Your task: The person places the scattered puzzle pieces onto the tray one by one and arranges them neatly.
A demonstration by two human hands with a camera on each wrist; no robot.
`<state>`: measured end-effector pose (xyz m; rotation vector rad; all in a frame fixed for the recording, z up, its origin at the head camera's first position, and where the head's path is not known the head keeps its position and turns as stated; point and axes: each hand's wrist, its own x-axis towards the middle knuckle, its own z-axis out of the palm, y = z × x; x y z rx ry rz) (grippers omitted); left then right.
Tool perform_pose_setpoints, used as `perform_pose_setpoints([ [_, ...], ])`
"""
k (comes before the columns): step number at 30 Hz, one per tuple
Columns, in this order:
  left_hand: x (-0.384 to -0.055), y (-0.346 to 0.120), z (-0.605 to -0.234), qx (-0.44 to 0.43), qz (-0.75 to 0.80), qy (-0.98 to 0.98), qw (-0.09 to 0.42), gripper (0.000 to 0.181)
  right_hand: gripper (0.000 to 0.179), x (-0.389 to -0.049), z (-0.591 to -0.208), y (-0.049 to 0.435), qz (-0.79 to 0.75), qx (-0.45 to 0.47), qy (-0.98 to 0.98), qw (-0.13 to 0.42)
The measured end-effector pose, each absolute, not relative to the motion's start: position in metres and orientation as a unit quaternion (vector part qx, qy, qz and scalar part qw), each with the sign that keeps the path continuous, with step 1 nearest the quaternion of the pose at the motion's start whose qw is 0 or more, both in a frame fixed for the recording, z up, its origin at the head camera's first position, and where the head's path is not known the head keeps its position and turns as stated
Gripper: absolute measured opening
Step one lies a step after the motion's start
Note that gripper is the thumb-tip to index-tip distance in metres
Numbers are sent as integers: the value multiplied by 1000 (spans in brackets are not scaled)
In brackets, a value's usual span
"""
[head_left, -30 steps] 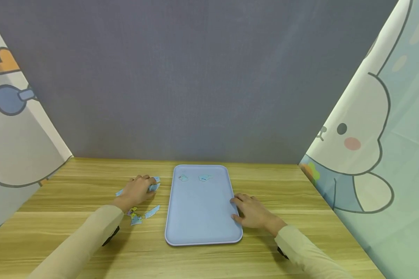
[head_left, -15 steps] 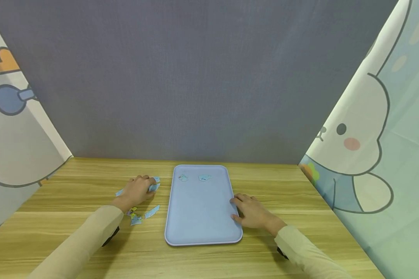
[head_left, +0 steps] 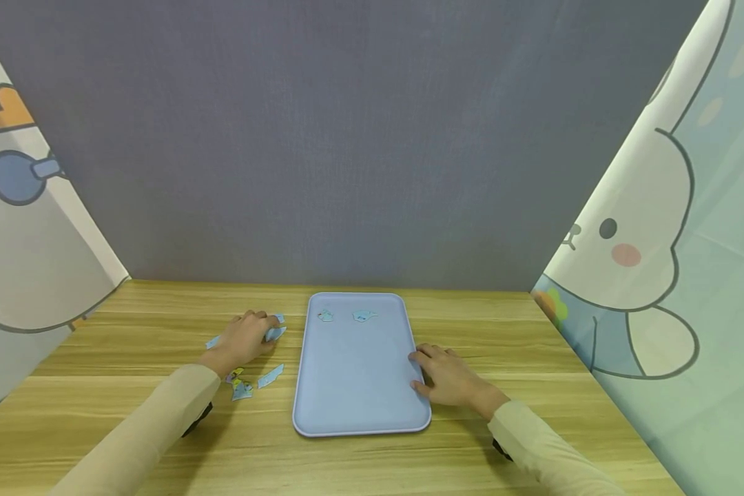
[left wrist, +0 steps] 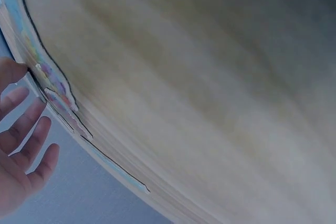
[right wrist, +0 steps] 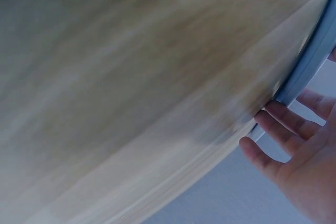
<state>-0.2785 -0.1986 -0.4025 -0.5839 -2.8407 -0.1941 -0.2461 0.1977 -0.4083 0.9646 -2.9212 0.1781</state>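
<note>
My left hand [head_left: 242, 339] is low over the table left of the tray, its thumb and index finger pinching a light blue puzzle piece [head_left: 276, 333]. Another blue piece [head_left: 280, 318] lies just beyond the fingertips, and a further one [head_left: 212, 342] shows partly from behind the hand. In the left wrist view, the left hand [left wrist: 23, 140] has its other fingers spread, with coloured pieces [left wrist: 58, 85] beside them. My right hand [head_left: 449, 377] rests at the right rim of a pale blue tray [head_left: 359, 372], fingertips and thumb touching the edge. Its fingers [right wrist: 281, 132] are loosely bent against the rim.
Two small printed pieces, one at the left [head_left: 325, 316] and one in the middle [head_left: 364, 316], lie near the tray's far end. A long blue piece [head_left: 271, 375] and a multicoloured cluster [head_left: 240, 386] lie nearer on the wooden table [head_left: 273, 461]. A grey panel [head_left: 347, 151] stands behind.
The pinched blue piece and the left fingertips have shifted very slightly to the right. My right hand and the tray stay in place.
</note>
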Motion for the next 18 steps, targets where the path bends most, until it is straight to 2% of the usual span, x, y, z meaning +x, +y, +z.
perform_pose_setpoints([
  [4, -279, -198, -401, -204, -68, -970, 117, 33, 48, -246, -408, 198, 60, 314, -947, 29],
  [12, -283, -195, -400, -212, -66, -963, 152, 32, 47, -247, -409, 198, 59, 316, -946, 33],
  [18, -282, -191, -396, -221, -70, -961, 151, 33, 47, -246, -408, 198, 60, 316, -946, 32],
])
